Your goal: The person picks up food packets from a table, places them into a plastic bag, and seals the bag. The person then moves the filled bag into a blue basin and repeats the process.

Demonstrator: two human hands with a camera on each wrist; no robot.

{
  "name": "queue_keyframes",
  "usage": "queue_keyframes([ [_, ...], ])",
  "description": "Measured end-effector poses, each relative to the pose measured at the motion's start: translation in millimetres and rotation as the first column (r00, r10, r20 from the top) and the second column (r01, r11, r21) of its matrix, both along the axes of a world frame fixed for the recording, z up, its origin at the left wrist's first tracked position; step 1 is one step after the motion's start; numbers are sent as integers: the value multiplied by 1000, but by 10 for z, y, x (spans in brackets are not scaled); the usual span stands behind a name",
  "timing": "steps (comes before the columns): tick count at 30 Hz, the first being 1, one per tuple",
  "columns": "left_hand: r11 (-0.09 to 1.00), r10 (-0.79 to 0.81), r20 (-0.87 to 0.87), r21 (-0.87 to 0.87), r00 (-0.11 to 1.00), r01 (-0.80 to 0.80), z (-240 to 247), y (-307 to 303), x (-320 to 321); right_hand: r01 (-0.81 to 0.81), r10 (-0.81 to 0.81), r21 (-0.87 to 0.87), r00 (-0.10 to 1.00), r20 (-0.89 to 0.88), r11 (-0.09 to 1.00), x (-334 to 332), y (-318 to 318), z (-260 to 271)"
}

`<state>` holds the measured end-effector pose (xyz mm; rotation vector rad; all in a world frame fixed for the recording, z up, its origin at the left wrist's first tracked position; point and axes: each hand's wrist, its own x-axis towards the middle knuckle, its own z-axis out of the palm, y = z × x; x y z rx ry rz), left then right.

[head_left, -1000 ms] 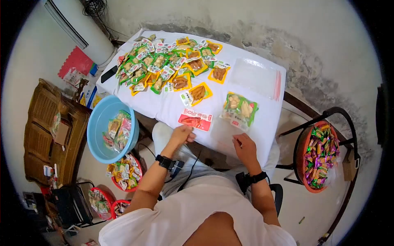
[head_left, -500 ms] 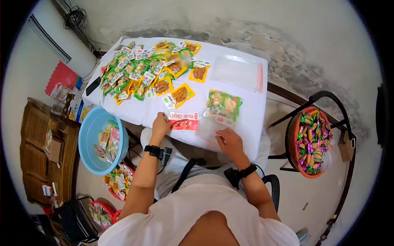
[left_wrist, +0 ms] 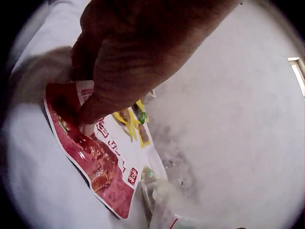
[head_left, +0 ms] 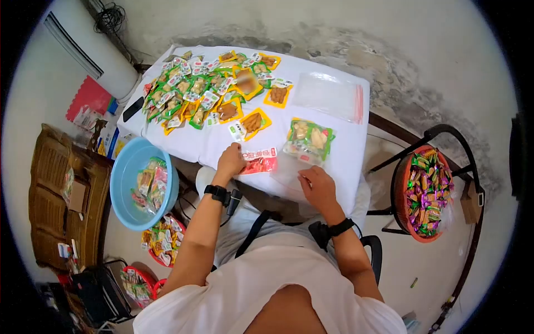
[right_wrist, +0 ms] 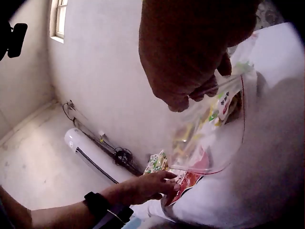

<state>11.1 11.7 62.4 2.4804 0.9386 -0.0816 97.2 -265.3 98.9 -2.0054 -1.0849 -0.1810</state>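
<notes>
A red-and-white snack packet [head_left: 261, 162] lies at the near edge of the white-covered table. At its left end my left hand [head_left: 230, 160] pinches it, with the thumb [left_wrist: 97, 109] over the red face and the other fingers mostly hidden. To the right, a clear zip bag [right_wrist: 190, 164] has its mouth toward me, and green-edged snack packs [head_left: 311, 138] show inside it. My right hand [head_left: 320, 186] grips the upper film of the bag's mouth between curled fingers, lifting it into folds in the right wrist view.
A pile of green and yellow snack packs [head_left: 194, 92] covers the table's far left, beside a phone [head_left: 133, 109]. Flat clear bags [head_left: 325, 97] lie at the back right. A blue basin [head_left: 118, 192] stands left; a red basin of wrapped sweets [head_left: 410, 220] sits right.
My left hand has gone from the packet's near edge to its left end and taken hold there. My right hand has come in to the bag's mouth. The head view has shifted.
</notes>
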Motion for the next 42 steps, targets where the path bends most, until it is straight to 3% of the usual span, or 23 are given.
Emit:
queue_keyframes([
  [3,997,22,-25,-68,999,-24,6,46,-93,-15,14,-12,1000,-9,1000,0,15,-5],
  [5,979,-26,174,-192,984,60,-124,160,-253,-18,18,-8,1000,-9,1000,-1,21,7],
  [6,979,-25,173,-193,985,59,-164,195,-371,-16,16,-4,1000,-9,1000,-1,20,11],
  [8,936,149,354,-351,923,-17,-238,225,-648,-24,24,39,1000,0,999,11,43,-25],
  [10,680,430,162,-705,888,-201,128,90,-883,-22,20,79,1000,16,997,36,46,-19],
  [12,590,444,195,-798,874,-122,512,-143,-1131,-41,41,50,999,8,998,45,54,34],
  [14,438,444,239,-898,863,24,394,-249,-1359,-36,36,47,999,10,998,52,61,79],
  [16,318,414,189,-947,891,53,437,-503,-1442,-38,37,44,999,10,998,56,81,91],
  [17,264,287,109,-964,952,31,296,-519,-1471,-39,38,53,999,13,998,59,92,89],
  [20,275,177,61,-961,982,10,490,-954,-1104,-49,48,76,999,18,996,56,97,67],
  [22,63,308,172,-985,936,160,393,-1158,-856,-51,49,92,999,25,994,58,83,82],
  [24,38,365,200,-979,909,201,319,-1302,-592,-34,34,5,999,0,999,44,44,103],
  [28,-12,533,207,-968,820,252,46,-1433,-120,-37,37,3,998,52,999,70,13,61],
  [33,-27,564,317,-916,763,400,-242,-1472,410,-30,30,4,998,57,1000,51,-7,36],
  [35,33,656,333,-909,677,415,-354,-1493,611,-40,39,27,998,43,999,40,-16,56],
  [40,82,704,370,-890,606,448,-299,-1522,802,-30,26,60,997,66,998,14,-37,43],
  [42,131,734,402,-875,547,466,-390,-1560,779,-24,24,-27,999,20,999,6,-51,82],
])
